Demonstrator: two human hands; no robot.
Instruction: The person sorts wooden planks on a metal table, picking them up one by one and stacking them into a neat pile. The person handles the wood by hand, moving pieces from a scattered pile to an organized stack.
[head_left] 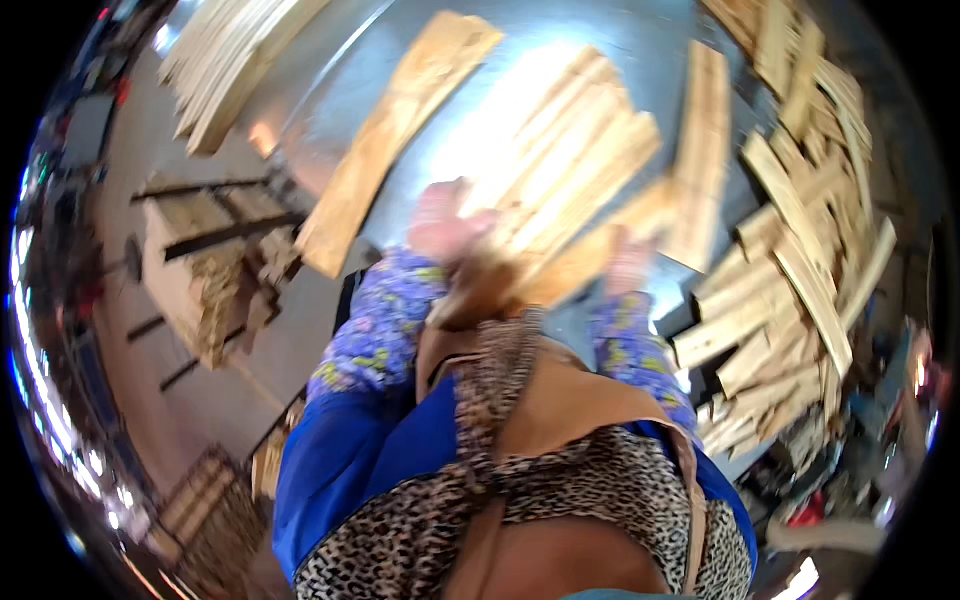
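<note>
Several pale wooden boards [565, 150] lie side by side on a shiny metal tabletop [560, 22], bright with glare. My left hand [445, 222] is at their near left edge, blurred, its thumb apart from the fingers. On the right, my right hand [630, 262] is at a slanting darker board [575, 260]; motion smears its fingers, so its grip cannot be made out. One long board [395, 140] lies separately to the left. Another board [700, 150] lies to the right of the group. Whether the left hand presses on the boards is unclear.
A neat stack of boards [240, 65] sits at the far left. To the right is a jumbled heap of short boards [790, 270]. Beyond the table's left side, a wood stack [190, 265] with dark bars stands low, near the floor.
</note>
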